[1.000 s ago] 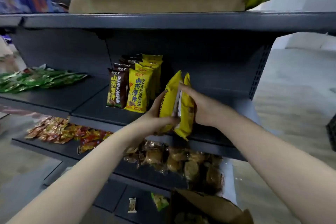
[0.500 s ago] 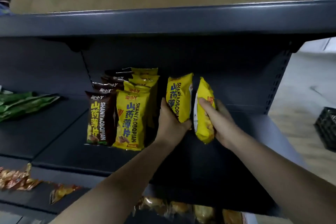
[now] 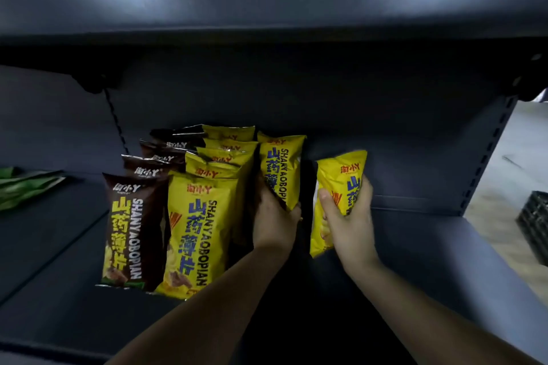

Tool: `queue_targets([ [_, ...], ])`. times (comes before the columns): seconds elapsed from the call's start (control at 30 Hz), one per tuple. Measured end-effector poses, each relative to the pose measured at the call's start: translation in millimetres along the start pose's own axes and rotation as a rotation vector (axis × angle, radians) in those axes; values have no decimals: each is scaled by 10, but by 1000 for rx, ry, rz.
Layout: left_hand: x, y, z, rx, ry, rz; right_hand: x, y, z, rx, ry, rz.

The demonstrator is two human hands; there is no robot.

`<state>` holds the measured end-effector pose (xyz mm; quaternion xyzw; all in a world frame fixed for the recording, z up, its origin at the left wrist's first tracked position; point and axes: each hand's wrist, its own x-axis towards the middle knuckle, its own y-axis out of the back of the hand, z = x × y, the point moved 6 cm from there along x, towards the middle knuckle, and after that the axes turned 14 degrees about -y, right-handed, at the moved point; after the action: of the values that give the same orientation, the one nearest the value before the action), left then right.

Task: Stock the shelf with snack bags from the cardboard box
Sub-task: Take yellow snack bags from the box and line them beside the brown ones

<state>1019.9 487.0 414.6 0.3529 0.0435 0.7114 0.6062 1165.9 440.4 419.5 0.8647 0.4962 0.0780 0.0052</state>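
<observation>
Inside a dark grey shelf (image 3: pixel 430 249), my left hand (image 3: pixel 274 221) grips the lower part of an upright yellow snack bag (image 3: pixel 281 166), right beside the row of yellow bags. My right hand (image 3: pixel 350 216) grips a second yellow snack bag (image 3: pixel 345 184), held upright a little to the right and apart from the first. Standing on the shelf to the left are a row of yellow bags (image 3: pixel 192 231) and a row of brown bags (image 3: pixel 130 231), several deep. The cardboard box is out of view.
The shelf above (image 3: pixel 267 0) overhangs close over the bags. Green packets (image 3: pixel 20 190) lie on the neighbouring shelf at far left. A perforated side upright (image 3: pixel 486 157) bounds the shelf at right, with a dark crate (image 3: pixel 533 225) on the floor beyond.
The view has moved closer into the shelf. Both hands have carried their bags deeper in; the two bags, held together a second ago, are now apart, the left one beside the yellow row.
</observation>
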Motion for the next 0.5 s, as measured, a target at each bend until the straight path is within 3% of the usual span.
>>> queue_targets([
  [0.27,166,-265,-181,152,43,-26,109,-25,226,-57,-103,26],
  [0.5,142,-303,-153,406,85,-133,119,-25,210,-94,-73,26],
])
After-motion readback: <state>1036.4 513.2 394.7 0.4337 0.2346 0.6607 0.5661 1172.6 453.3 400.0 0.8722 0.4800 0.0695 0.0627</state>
